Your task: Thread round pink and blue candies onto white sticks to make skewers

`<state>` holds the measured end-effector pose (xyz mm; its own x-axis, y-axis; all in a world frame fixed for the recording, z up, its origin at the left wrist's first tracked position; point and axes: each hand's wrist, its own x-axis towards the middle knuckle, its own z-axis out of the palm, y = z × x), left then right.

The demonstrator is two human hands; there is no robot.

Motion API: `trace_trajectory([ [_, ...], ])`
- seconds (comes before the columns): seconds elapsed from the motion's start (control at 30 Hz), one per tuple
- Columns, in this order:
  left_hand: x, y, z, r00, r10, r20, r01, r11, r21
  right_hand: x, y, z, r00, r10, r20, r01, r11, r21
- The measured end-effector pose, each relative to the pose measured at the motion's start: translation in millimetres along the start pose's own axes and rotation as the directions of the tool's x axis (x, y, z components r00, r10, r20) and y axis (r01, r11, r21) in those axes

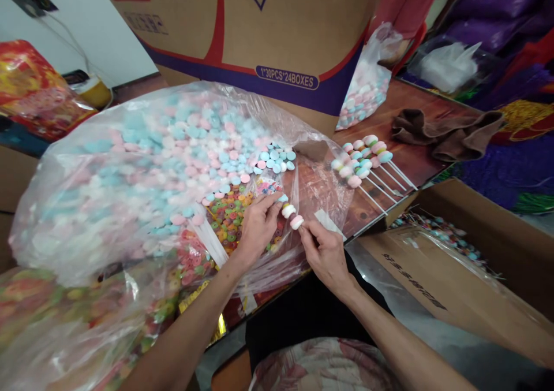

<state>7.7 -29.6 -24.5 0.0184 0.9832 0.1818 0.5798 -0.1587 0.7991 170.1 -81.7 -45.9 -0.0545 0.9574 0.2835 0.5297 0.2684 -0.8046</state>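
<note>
Between my two hands is a candy skewer (288, 211) threaded with white, pink and blue marshmallows. The closed fingers of my right hand (322, 249) grip its lower end, just below a pink marshmallow. At the upper end, my left hand (259, 223) pinches close to a blue marshmallow. Beside my left hand lie small ring gummies (229, 218) in green, orange and red. Loose blue, pink and white marshmallows (274, 157) spill from a big clear bag (130, 108). Several finished-looking marshmallow skewers (363, 160) with white sticks lie to the right.
A large printed carton (294, 33) stands at the back. A smaller bag of marshmallows (366, 90) leans by its corner. A brown cloth (445, 131) lies near the table's right edge. Below that edge, an open cardboard box (454, 281) holds many sticks and candies.
</note>
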Motion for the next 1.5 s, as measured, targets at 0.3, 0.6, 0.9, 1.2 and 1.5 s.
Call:
trace_trajectory([
  [0.3, -5, 3, 9.7, 0.994, -0.111, 0.011, 0.110, 0.963, -0.247, 1, 2, 2, 1.000, -0.022, -0.021, 0.021, 0.999, -0.044],
  [0.6, 0, -8, 3.9, 0.986, -0.131, -0.101, 0.086, 0.928, -0.362, 0, 0, 2, 0.999, -0.021, -0.026, 0.022, 0.998, 0.054],
  [0.9, 10, -13, -9.3, 0.977, -0.127, -0.173, 0.071, 0.952, -0.297, 10, -9, -14, 0.996, -0.083, -0.007, 0.084, 0.987, 0.139],
  [1.2, 12, -10, -43.4, 0.955, -0.263, -0.139, 0.196, 0.909, -0.368, 64, 50, -112, 0.916, 0.022, -0.401, -0.103, 0.978, -0.180],
  [1.5, -9, -5, -80.8, 0.934, -0.263, -0.241, 0.198, 0.945, -0.262, 84, 86, -119, 0.879, -0.112, -0.464, -0.247, 0.726, -0.642],
])
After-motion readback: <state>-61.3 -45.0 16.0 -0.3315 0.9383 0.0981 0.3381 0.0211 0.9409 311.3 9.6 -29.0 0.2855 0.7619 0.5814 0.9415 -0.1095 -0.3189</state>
